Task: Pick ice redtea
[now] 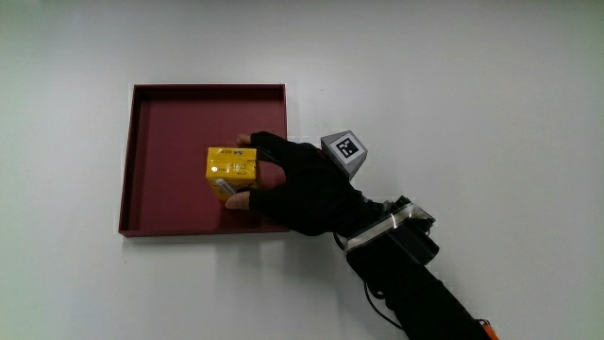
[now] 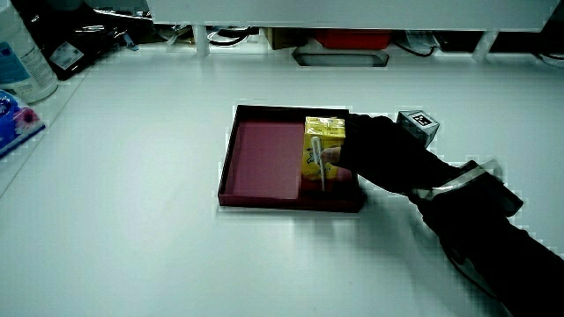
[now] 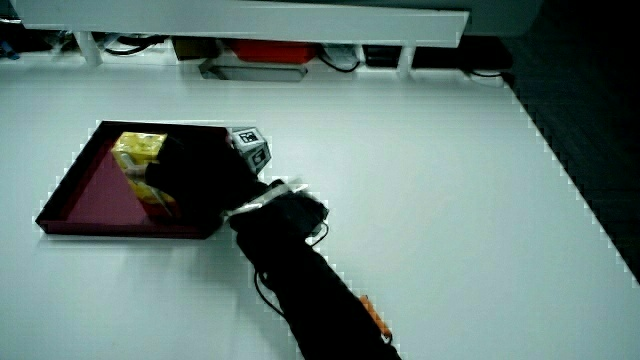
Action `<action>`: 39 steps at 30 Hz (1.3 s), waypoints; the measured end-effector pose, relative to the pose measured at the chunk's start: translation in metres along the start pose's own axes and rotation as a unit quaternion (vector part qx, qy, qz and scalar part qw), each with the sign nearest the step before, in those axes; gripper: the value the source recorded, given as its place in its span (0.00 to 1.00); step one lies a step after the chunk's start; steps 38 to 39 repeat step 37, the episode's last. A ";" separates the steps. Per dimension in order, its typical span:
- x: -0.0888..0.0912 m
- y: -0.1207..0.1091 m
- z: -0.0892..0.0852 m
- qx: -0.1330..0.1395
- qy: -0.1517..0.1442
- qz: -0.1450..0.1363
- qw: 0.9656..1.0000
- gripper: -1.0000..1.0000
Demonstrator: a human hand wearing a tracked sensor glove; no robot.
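A yellow ice red tea carton (image 1: 231, 171) stands in a dark red tray (image 1: 156, 161), near the tray's wall closest to the person. The gloved hand (image 1: 283, 179) reaches into the tray and is shut on the carton, one finger on its edge farther from the person, the thumb on its nearer edge. A side view shows the carton (image 2: 320, 145) upright with a straw on its face and the hand (image 2: 374, 151) wrapped against it. In a side view the carton (image 3: 138, 152) is partly hidden by the hand (image 3: 195, 170). The patterned cube (image 1: 345, 153) sits on the hand's back.
The tray's rim (image 2: 227, 157) rises around the carton on a white table. Bottles and small items (image 2: 19, 66) stand at the table's edge in a side view. A low partition with cables (image 3: 250, 50) runs along the table's end farthest from the person.
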 end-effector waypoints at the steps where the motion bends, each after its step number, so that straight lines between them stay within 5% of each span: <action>1: 0.000 0.000 0.000 0.009 0.000 0.004 1.000 0.76; 7: 0.007 -0.001 0.000 0.018 0.025 0.008 0.999 0.87; 14: 0.005 -0.003 -0.001 0.033 0.021 0.019 0.999 1.00; 21: 0.006 -0.006 0.000 0.039 0.036 0.032 0.998 1.00; 32: -0.045 -0.023 -0.002 0.007 0.038 0.089 0.995 1.00; 39: -0.054 -0.033 -0.011 -0.019 0.032 0.116 0.993 1.00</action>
